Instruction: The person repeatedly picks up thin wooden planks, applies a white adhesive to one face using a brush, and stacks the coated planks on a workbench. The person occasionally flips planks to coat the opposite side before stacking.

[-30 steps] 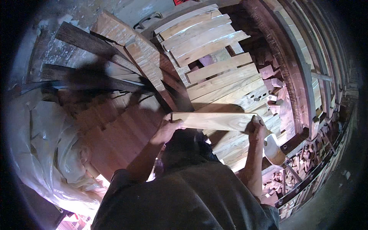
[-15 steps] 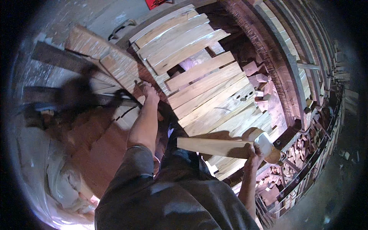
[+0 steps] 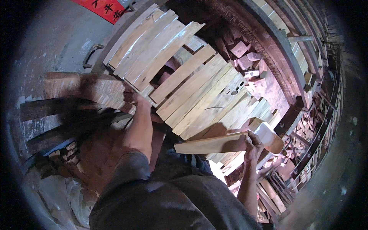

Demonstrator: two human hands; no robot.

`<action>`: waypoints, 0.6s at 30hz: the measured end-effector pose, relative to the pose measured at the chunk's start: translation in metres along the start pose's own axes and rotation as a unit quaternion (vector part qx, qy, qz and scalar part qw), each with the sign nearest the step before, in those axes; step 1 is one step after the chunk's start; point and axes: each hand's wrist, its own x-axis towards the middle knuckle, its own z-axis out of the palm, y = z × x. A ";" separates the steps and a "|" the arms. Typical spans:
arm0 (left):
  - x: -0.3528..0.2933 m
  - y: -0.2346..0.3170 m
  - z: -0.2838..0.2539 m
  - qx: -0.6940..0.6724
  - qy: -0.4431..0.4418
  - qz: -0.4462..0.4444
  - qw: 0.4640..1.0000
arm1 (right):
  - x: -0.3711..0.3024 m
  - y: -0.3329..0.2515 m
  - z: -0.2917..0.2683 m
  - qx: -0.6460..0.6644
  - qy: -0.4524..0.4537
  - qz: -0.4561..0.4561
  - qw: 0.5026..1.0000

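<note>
My right hand (image 3: 253,147) is closed around the right end of a short, pale wooden board (image 3: 211,144), which is held almost level above the planks. A rounded whitish thing with a brown end (image 3: 269,137) sits just beyond that hand; its kind is unclear. My left arm reaches forward, and my left hand (image 3: 134,99) is at the near end of a stack of rough wooden boards (image 3: 84,87). Deep shadow hides its fingers. Between the hands, pale planks (image 3: 199,97) lie side by side, with gaps between some of them.
Wood offcuts (image 3: 245,57) are heaped past the planks, with more scraps (image 3: 304,132) at the right. Large, dark curved beams (image 3: 264,34) stand at the upper right. Crumpled plastic sheeting (image 3: 57,195) lies at the lower left. A red paper strip (image 3: 101,9) is at the upper left.
The whole view has turned and shifted, so the planks appear farther left. My right hand keeps hold of the board. My left hand stays by the board stack, now more deeply shadowed.
</note>
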 end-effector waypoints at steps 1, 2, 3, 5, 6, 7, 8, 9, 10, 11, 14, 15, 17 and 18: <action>0.074 -0.001 -0.065 -0.008 -0.013 -0.020 1.000 | 0.002 -0.002 0.007 0.019 -0.020 0.011 1.000; 0.066 -0.011 -0.046 0.025 0.044 -0.013 0.999 | 0.002 -0.003 0.008 0.019 -0.008 0.014 1.000; 0.054 -0.013 -0.033 0.060 0.087 0.009 0.994 | -0.002 -0.001 0.010 0.027 -0.001 0.017 0.999; 0.039 -0.013 -0.029 0.153 0.151 0.077 0.974 | -0.002 -0.003 0.010 0.030 0.001 0.035 0.999; 0.030 -0.013 -0.032 0.202 0.179 0.106 0.957 | -0.003 -0.004 0.013 0.028 0.003 0.035 0.999; 0.021 -0.014 -0.036 0.250 0.188 0.134 0.940 | -0.003 -0.006 0.014 0.025 0.006 0.033 0.999; 0.011 -0.014 -0.043 0.299 0.197 0.162 0.919 | 0.000 -0.005 0.014 0.031 0.006 0.046 0.998; -0.001 -0.014 -0.052 0.342 0.195 0.190 0.899 | 0.004 -0.001 0.011 0.036 0.006 0.060 0.998; -0.016 -0.016 -0.058 0.381 0.186 0.228 0.877 | 0.011 0.012 0.007 0.035 0.007 0.065 0.997; -0.033 -0.013 -0.063 0.407 0.168 0.275 0.855 | 0.014 0.003 0.014 0.031 -0.007 0.067 0.997; -0.114 0.000 -0.027 0.419 0.031 0.390 0.819 | 0.039 0.020 0.022 -0.039 -0.020 0.034 0.998; -0.140 0.002 -0.011 0.428 -0.025 0.414 0.803 | 0.050 0.027 0.022 -0.082 -0.033 -0.021 0.996; -0.150 0.005 0.007 0.512 -0.093 0.491 0.699 | 0.058 0.013 0.038 -0.037 -0.028 -0.044 0.998; -0.166 0.007 0.021 0.504 -0.140 0.499 0.690 | 0.056 0.014 0.043 -0.026 0.020 -0.048 0.998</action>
